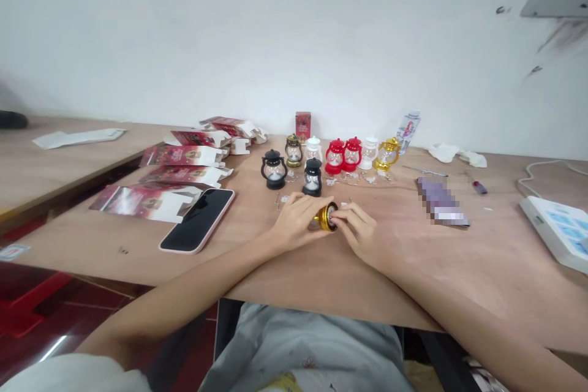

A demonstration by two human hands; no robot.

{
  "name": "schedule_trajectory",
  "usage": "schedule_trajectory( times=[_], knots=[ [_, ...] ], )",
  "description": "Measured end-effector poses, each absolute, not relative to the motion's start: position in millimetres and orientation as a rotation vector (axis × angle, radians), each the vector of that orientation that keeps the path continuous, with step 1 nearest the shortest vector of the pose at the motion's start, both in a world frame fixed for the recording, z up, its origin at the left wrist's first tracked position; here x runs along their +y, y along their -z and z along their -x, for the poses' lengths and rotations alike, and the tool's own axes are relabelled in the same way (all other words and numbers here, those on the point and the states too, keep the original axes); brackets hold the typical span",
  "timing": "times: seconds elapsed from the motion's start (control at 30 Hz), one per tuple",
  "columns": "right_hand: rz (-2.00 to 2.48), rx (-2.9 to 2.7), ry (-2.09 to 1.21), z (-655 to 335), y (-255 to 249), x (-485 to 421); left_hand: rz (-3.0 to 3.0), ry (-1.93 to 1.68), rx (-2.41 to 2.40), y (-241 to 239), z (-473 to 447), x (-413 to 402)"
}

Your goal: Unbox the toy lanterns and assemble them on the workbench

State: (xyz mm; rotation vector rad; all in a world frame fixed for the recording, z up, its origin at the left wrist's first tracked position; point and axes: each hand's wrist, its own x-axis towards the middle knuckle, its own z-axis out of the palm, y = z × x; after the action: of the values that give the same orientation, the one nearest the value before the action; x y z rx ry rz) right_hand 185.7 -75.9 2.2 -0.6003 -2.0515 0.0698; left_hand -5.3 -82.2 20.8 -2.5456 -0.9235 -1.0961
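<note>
Left arm: bare, entering from the lower left, forearm angled up and to the right toward centre. Left hand point(296, 217): palm down, fingers curled inward, thumb side turned to the right, closed about something small.

Right arm: bare, entering from the lower right, forearm angled up and to the left. Right hand point(361, 229): knuckles up, fingers bent, fingertips point(337, 217) pinched together and pointing left.

Both hands: meeting at centre, fingertips almost touching, wrists low and well apart. Arms form a broad V opening toward the person.
</note>
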Motion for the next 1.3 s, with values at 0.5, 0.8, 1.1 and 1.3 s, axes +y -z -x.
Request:
schedule_trajectory(
  times=[0.5,0.8,1.1,1.3],
  knots=[
    [0.559,-2.085,0.136,-186,-5,-74,2.544,1.150,-0.893,-16,6,-78],
    [0.983,-1.957,-0.115,-202,3,-46,2.492,1.152,-0.931,-18,8,-77],
    [1.253,-1.992,-0.281,-201,0,-39,2.455,1.111,-0.956,-21,10,-75],
    [1.081,-1.360,-1.551,-178,-13,-66,2.279,1.009,-0.798,-27,11,-72]
  ],
)
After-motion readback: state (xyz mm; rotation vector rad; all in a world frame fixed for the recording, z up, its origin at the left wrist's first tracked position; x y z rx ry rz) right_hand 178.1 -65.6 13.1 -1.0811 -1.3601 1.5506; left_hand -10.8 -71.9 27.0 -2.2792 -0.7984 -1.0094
